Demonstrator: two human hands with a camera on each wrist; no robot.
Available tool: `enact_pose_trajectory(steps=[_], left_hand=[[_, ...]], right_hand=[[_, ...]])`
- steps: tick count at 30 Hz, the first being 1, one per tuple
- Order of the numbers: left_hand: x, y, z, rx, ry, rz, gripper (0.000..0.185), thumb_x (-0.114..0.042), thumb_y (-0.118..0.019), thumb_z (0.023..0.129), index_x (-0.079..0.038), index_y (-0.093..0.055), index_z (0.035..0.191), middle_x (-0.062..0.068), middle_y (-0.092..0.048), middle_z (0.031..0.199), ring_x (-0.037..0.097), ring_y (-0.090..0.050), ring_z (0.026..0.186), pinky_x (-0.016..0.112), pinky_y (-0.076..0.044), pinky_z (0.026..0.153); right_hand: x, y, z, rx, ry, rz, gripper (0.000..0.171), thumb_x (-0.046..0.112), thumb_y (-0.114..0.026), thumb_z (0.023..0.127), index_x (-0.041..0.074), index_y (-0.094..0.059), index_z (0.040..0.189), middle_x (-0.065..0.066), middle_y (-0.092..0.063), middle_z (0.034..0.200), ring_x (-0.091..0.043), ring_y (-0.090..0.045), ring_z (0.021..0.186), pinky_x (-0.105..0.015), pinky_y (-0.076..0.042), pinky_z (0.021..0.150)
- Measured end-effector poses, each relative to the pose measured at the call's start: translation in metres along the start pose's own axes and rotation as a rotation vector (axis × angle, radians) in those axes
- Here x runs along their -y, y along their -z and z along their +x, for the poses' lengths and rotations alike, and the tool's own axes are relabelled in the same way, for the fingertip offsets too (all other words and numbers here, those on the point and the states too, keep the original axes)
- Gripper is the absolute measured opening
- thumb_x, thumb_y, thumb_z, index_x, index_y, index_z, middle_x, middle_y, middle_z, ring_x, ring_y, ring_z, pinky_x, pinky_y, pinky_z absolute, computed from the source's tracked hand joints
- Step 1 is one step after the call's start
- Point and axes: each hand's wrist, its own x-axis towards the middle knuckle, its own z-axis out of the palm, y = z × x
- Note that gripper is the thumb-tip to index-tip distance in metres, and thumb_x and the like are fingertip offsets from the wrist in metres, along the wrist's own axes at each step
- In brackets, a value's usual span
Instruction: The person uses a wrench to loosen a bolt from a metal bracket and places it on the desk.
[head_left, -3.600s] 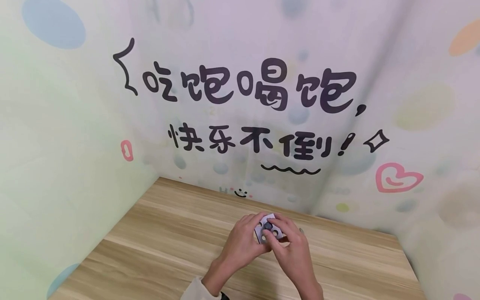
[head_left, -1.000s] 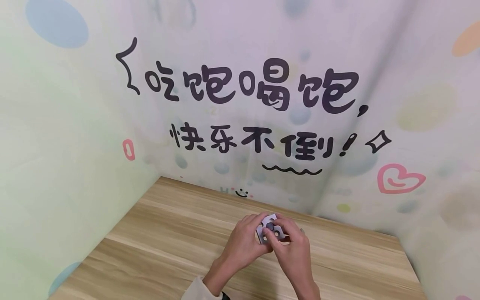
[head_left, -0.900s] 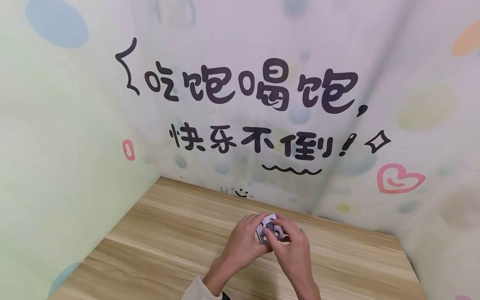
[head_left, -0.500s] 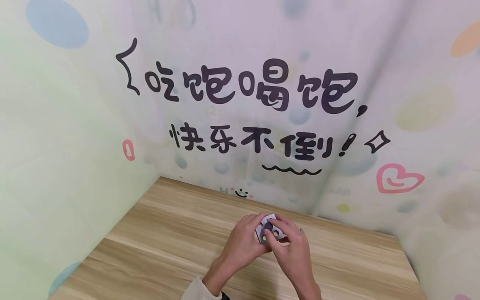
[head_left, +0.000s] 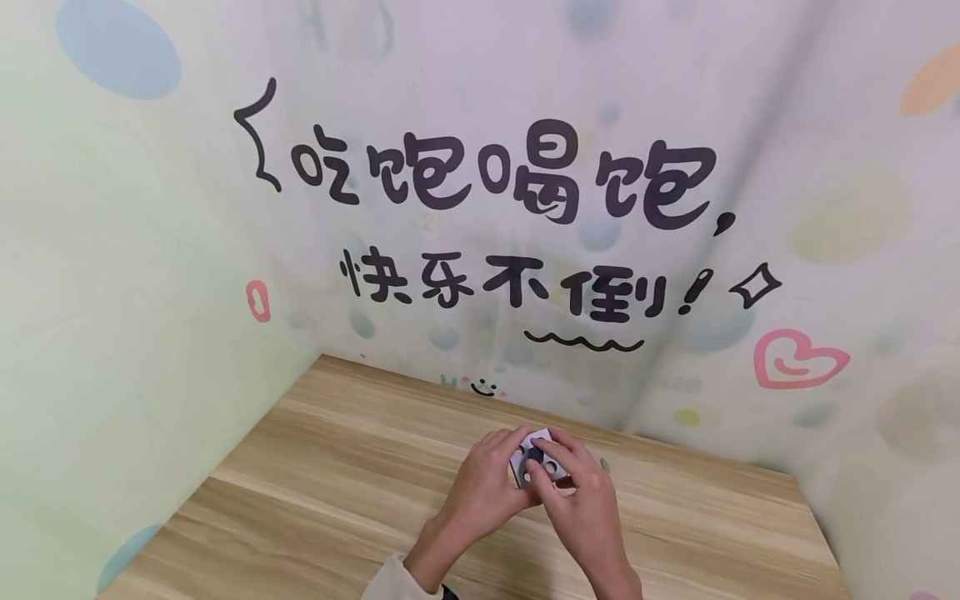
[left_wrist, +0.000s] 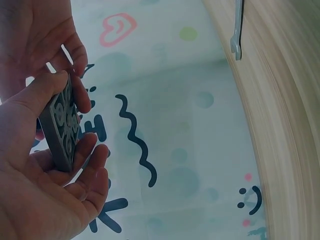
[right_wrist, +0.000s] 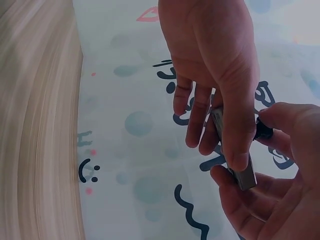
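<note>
In the head view a small square grey metal plate (head_left: 542, 477) with several round holes is held up between both hands. A dark knob-like piece (head_left: 535, 455) stands out from the middle of its face. My left hand (head_left: 483, 479) grips the plate by its edge, thumb along one side in the left wrist view, where the plate's other face (left_wrist: 66, 122) shows raised rings. My right hand (head_left: 585, 500) pinches the dark piece (right_wrist: 263, 129) between thumb and index finger. The right hand's other fingers curl behind the plate's edge (right_wrist: 245, 177) in the right wrist view.
An open-ended wrench (left_wrist: 237, 37) lies on the wood-grain table (head_left: 300, 467) in the left wrist view; in the head view the right hand mostly hides it. A printed fabric wall (head_left: 420, 333) closes off the table's back and sides.
The right thumb and index finger have shifted round the dark piece, which looks slightly turned. The plate and left hand have stayed almost in place.
</note>
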Motion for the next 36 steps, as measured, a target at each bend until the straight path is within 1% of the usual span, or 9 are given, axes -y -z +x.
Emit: enact_pose_trajectory(steps=[6, 11, 15, 20, 28, 36], left_hand=[[0.0000, 0.0004, 0.0001, 0.003, 0.008, -0.004, 0.062, -0.033, -0.086, 0.071, -0.016, -0.063, 0.126, -0.001, -0.069, 0.110, 0.016, -0.062, 0.100, 0.034, -0.050, 0.087], [0.0005, -0.0002, -0.0005, 0.004, 0.011, 0.002, 0.062, -0.033, -0.085, 0.071, -0.017, -0.063, 0.126, -0.002, -0.069, 0.111, 0.014, -0.062, 0.100, 0.034, -0.050, 0.088], [0.0005, -0.0007, -0.0010, 0.005, 0.018, -0.006, 0.061, -0.031, -0.085, 0.071, -0.017, -0.063, 0.126, -0.003, -0.069, 0.110, 0.014, -0.061, 0.100, 0.034, -0.049, 0.088], [0.0005, -0.0009, -0.0010, 0.007, 0.024, -0.013, 0.060, -0.031, -0.086, 0.072, -0.017, -0.062, 0.125, -0.003, -0.068, 0.108, 0.014, -0.061, 0.098, 0.034, -0.049, 0.087], [-0.0003, 0.0008, 0.0007, 0.036, 0.050, -0.025, 0.060, -0.034, -0.085, 0.073, -0.019, -0.062, 0.126, -0.004, -0.068, 0.110, 0.012, -0.059, 0.097, 0.032, -0.049, 0.085], [0.0013, 0.0001, 0.0002, 0.025, 0.033, -0.029, 0.060, -0.031, -0.087, 0.071, -0.018, -0.063, 0.125, -0.003, -0.068, 0.109, 0.012, -0.059, 0.096, 0.032, -0.049, 0.085]], right_hand=[[-0.0008, -0.0005, 0.0000, -0.012, 0.024, 0.003, 0.028, 0.008, -0.082, 0.080, 0.012, -0.077, 0.106, -0.012, -0.069, 0.119, -0.025, -0.070, 0.093, -0.028, -0.056, 0.058], [-0.0013, -0.0002, 0.0001, -0.007, 0.020, 0.016, 0.028, 0.008, -0.082, 0.079, 0.012, -0.077, 0.107, -0.013, -0.068, 0.120, -0.026, -0.069, 0.094, -0.025, -0.055, 0.058], [-0.0034, -0.0003, 0.0000, -0.016, 0.020, 0.037, 0.027, 0.006, -0.081, 0.078, 0.009, -0.077, 0.105, -0.014, -0.068, 0.122, -0.026, -0.069, 0.095, -0.022, -0.054, 0.059], [-0.0055, -0.0008, 0.0003, -0.032, 0.019, 0.072, 0.026, 0.004, -0.081, 0.077, 0.009, -0.076, 0.102, -0.014, -0.066, 0.126, -0.025, -0.068, 0.094, -0.023, -0.054, 0.059], [-0.0060, -0.0007, 0.0003, -0.028, -0.017, 0.118, 0.025, 0.002, -0.079, 0.078, 0.011, -0.076, 0.102, -0.012, -0.063, 0.128, -0.018, -0.065, 0.094, -0.023, -0.055, 0.060], [-0.0051, -0.0013, 0.0004, -0.010, -0.041, 0.140, 0.024, 0.000, -0.076, 0.080, 0.011, -0.074, 0.101, -0.012, -0.061, 0.129, -0.019, -0.064, 0.094, -0.024, -0.054, 0.058]])
